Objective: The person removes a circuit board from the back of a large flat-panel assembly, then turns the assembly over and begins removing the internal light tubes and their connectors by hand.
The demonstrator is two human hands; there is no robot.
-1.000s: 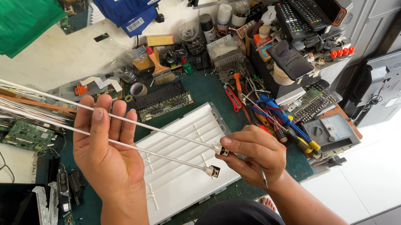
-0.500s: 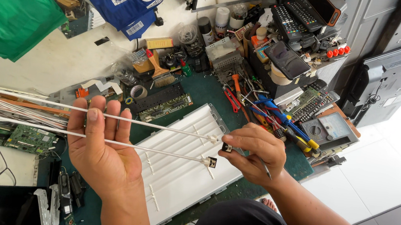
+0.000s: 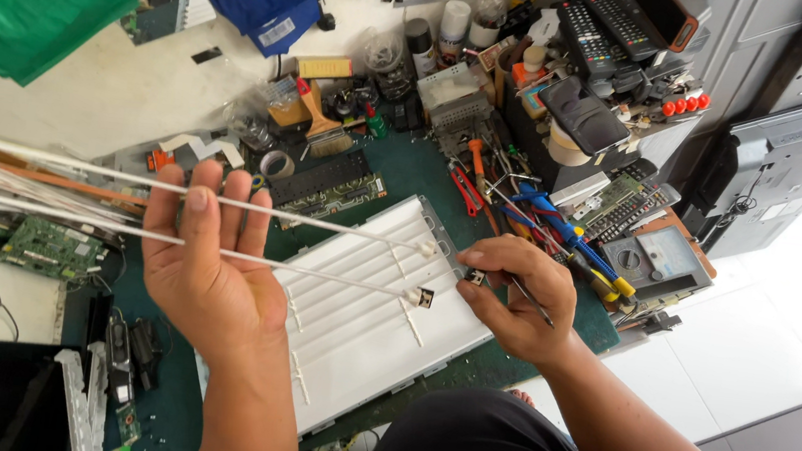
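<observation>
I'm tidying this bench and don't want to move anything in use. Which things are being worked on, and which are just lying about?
In use:
left hand holding thin white strips
right hand pinching a small connector
white panel beneath them

Lying about:
remote controls
multimeter
red-handled pliers
green circuit boards
tape roll

the surface (image 3: 428, 168) is covered with a dark green mat. a white rectangular panel (image 3: 360, 322) lies flat on it, near the front edge. green circuit boards (image 3: 27, 241) lie at the left. red and blue hand tools (image 3: 524, 209) and a multimeter (image 3: 654, 259) lie at the right, a tape roll (image 3: 276, 163) near the back.
</observation>
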